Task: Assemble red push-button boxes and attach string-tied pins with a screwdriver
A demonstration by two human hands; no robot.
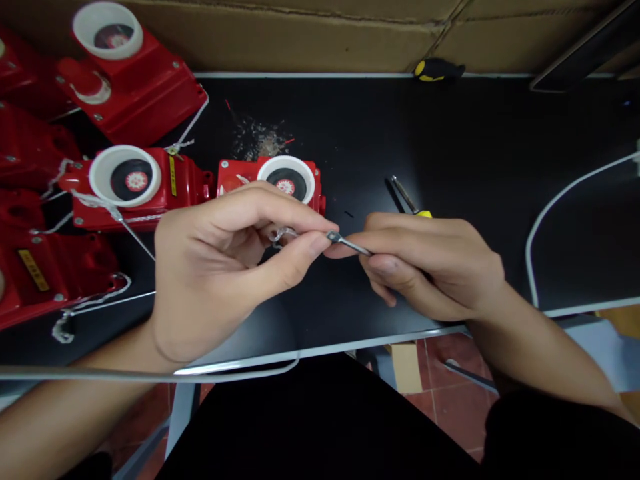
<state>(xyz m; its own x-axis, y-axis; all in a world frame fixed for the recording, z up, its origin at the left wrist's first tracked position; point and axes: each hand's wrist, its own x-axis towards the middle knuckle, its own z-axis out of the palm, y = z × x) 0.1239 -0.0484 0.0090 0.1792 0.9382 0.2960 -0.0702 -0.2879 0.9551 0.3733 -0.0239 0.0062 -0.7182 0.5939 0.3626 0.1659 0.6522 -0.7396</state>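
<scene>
My left hand (225, 267) pinches a small bit of thin silvery wire (283, 234) between thumb and forefinger, above the black table (450, 147). My right hand (430, 263) is closed around a slim metal tool (347, 243) whose tip meets the left fingertips. A red box with a white round cap (273, 179) lies just behind my left hand. Behind my right hand lies a screwdriver with a yellow handle (407, 200), partly hidden by the hand.
Several more red boxes (125, 80) with white caps and string lie at the left. A white cable (550, 213) curves at the right. Scraps of wire (257, 137) and a yellow-black tool (437, 69) lie near the back edge, by cardboard (300, 33).
</scene>
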